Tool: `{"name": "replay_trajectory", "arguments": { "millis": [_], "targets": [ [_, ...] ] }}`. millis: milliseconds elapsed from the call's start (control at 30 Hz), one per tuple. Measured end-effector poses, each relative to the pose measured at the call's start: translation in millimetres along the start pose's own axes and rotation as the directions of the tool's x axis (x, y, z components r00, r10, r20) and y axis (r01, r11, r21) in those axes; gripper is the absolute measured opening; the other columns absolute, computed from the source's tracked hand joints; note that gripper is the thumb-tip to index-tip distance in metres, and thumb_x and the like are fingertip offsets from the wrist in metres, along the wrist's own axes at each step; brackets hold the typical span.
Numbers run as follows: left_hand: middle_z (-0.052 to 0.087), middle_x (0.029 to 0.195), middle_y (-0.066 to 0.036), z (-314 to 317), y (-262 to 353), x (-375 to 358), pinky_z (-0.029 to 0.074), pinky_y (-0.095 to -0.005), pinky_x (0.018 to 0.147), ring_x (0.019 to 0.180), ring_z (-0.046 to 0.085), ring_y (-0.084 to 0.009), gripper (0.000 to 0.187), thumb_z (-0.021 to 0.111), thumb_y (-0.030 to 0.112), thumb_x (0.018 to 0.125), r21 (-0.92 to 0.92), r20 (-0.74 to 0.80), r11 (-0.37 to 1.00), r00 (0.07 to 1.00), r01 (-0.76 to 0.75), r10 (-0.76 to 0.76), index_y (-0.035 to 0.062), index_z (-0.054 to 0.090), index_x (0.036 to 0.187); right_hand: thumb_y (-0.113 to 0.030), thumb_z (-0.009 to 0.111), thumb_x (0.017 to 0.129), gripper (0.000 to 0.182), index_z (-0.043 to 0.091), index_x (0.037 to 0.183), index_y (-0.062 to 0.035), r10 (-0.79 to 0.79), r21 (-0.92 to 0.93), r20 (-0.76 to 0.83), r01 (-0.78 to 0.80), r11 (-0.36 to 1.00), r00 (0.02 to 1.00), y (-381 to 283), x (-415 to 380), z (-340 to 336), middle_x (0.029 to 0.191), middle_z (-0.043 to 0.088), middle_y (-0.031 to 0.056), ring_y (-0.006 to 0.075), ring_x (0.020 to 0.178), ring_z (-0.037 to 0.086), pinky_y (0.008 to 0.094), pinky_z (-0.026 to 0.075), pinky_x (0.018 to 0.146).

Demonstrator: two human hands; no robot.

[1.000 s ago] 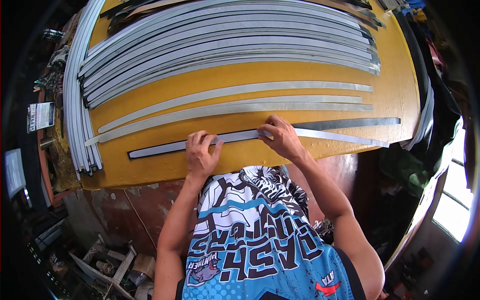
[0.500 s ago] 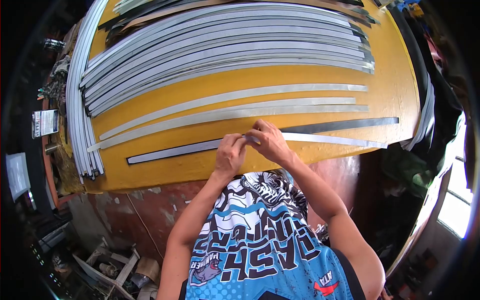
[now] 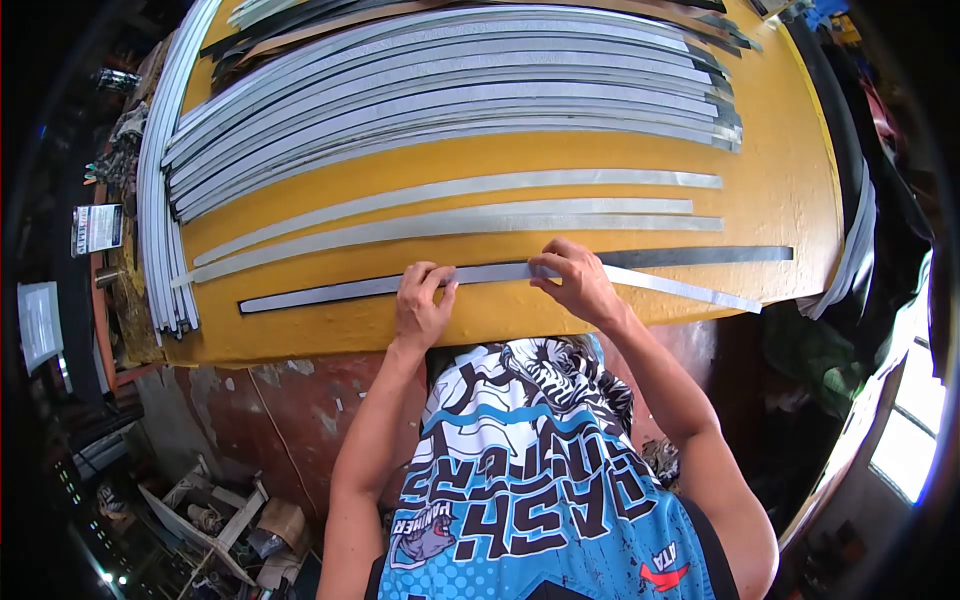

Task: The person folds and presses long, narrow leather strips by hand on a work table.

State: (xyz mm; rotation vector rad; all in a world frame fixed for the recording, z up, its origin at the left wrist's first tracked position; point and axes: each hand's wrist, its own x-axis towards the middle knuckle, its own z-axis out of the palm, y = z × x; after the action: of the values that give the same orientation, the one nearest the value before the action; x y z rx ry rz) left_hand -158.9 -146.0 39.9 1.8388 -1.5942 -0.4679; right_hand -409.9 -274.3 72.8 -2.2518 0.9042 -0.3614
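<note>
A black strip (image 3: 700, 256) lies across the near part of the yellow table, with a narrower white strip (image 3: 345, 291) laid along its left part. To the right the white strip (image 3: 685, 289) splits away from the black one and slants toward the table's near edge. My left hand (image 3: 425, 300) is closed on the layered strips, thumb and fingers bent around their edges. My right hand (image 3: 575, 280) pinches the white strip near where the two part. Between my hands the white strip lies over the black one.
Loose pale strips (image 3: 460, 220) lie just beyond my hands on the yellow table (image 3: 780, 200). Farther back is a wide stack of white and black strips (image 3: 450, 95). More long strips (image 3: 165, 200) run along the left edge. A wooden crate (image 3: 215, 515) stands on the floor at lower left.
My hands were together near the strip's middle and have moved apart, left hand leftward and right hand rightward. More of the white strip now lies over the black one between them.
</note>
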Motion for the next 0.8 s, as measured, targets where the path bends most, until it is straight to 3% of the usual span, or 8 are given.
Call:
{"name": "replay_trajectory", "arguments": {
  "millis": [200, 800],
  "targets": [
    [0.062, 0.097, -0.015, -1, -1, 2, 0.05, -0.0412, 0.082, 0.093, 0.061, -0.0332, 0.02, 0.074, 0.012, 0.083, 0.012, 0.01, 1.0, 1.0, -0.02, 0.02, 0.0014, 0.071, 0.1, -0.012, 0.081, 0.076, 0.022, 0.07, 0.094, -0.0072, -0.007, -0.043, -0.084, 0.004, 0.999, 0.996, 10, -7, 7, 0.091, 0.062, 0.0084, 0.0304, 0.088, 0.062, 0.0417, 0.05, 0.081],
    [0.061, 0.097, -0.013, -2, 0, 4, 0.049, -0.0417, 0.083, 0.094, 0.06, -0.0325, 0.021, 0.076, 0.014, 0.083, 0.018, 0.035, 1.0, 0.999, -0.013, 0.013, 0.0019, 0.069, 0.1, -0.014, 0.079, 0.079, 0.02, 0.071, 0.096, -0.0093, 0.009, -0.088, -0.077, -0.015, 0.996, 0.997, 11, -8, 8, 0.095, 0.061, 0.0071, 0.0284, 0.092, 0.061, 0.0412, 0.05, 0.084]
  ]
}}
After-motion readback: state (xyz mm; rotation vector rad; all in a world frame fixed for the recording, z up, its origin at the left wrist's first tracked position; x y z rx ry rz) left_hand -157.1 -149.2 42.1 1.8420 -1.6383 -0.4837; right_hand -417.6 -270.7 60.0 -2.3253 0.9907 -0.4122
